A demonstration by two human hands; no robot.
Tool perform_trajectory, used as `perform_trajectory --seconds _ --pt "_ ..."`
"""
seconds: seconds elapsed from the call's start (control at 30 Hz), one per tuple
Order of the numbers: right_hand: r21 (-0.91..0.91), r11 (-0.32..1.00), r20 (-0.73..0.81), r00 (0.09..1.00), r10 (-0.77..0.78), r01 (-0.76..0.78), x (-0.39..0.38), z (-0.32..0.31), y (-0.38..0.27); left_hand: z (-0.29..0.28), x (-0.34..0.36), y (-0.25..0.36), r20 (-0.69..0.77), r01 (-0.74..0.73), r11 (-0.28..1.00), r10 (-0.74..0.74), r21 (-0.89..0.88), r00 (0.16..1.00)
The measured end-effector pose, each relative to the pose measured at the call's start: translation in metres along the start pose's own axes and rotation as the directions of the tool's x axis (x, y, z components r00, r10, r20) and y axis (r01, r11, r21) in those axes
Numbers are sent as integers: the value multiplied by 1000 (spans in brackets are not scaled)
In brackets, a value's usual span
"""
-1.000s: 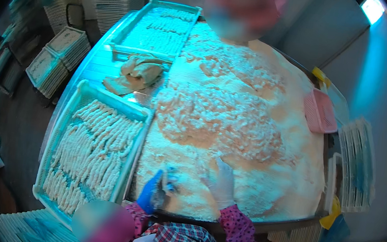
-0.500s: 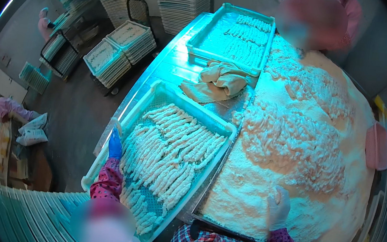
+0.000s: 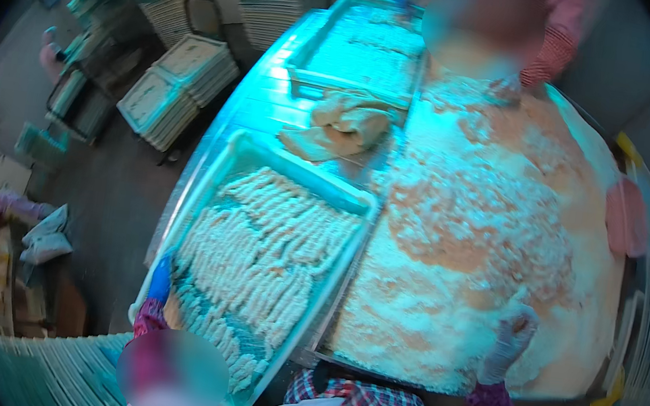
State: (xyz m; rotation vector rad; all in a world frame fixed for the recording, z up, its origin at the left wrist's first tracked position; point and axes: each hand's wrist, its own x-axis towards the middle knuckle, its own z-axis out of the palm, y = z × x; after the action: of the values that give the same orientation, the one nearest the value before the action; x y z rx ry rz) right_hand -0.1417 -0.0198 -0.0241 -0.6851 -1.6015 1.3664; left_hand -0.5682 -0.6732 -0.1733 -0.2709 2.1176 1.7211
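Observation:
My left hand (image 3: 161, 278) in a blue glove is at the left rim of the near mint tray (image 3: 363, 200), which holds rows of breaded strips (image 3: 262, 252); whether its fingers grip the rim is unclear. My right hand (image 3: 512, 344) in a translucent white glove is over the crumb bed (image 3: 423, 329) on the right, fingers curled, what is in them too small to make out. A lumpy mound of coated pieces (image 3: 478, 214) lies above it.
A co-worker (image 3: 550, 52) leans over the far end beside another tray (image 3: 347, 86). Tan cloth (image 3: 342, 128) lies between trays. A pink basket (image 3: 624, 215) is at right. Stacked trays on a cart (image 3: 169, 86) and more people (image 3: 12, 209) are at left.
My left hand moved from the crumbs to the tray's left rim. My right hand curled and shifted right. The co-worker's blue-gloved hand has appeared over the far tray. The view has turned.

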Motion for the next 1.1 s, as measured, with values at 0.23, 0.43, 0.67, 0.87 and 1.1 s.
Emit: perform_trajectory --seconds 0.23,0.43,0.67,0.87,1.1 --pt "-591 766 446 894 50 252 7 -70 -4 220 -90 26 216 -417 908 417 -50 883" --pt "-754 336 602 798 13 564 -25 -9 -2 489 -274 112 778 -928 372 583 1 234" --pt "-658 753 43 999 19 14 -4 -92 18 524 -267 85 817 -941 96 473 325 330" --pt "-618 677 490 869 -67 400 -3 -80 8 570 -277 76 751 -918 208 529 337 395" --pt "-483 873 124 992 -12 71 -1 -46 -1 549 -285 89 890 714 667 -171 -211 423"
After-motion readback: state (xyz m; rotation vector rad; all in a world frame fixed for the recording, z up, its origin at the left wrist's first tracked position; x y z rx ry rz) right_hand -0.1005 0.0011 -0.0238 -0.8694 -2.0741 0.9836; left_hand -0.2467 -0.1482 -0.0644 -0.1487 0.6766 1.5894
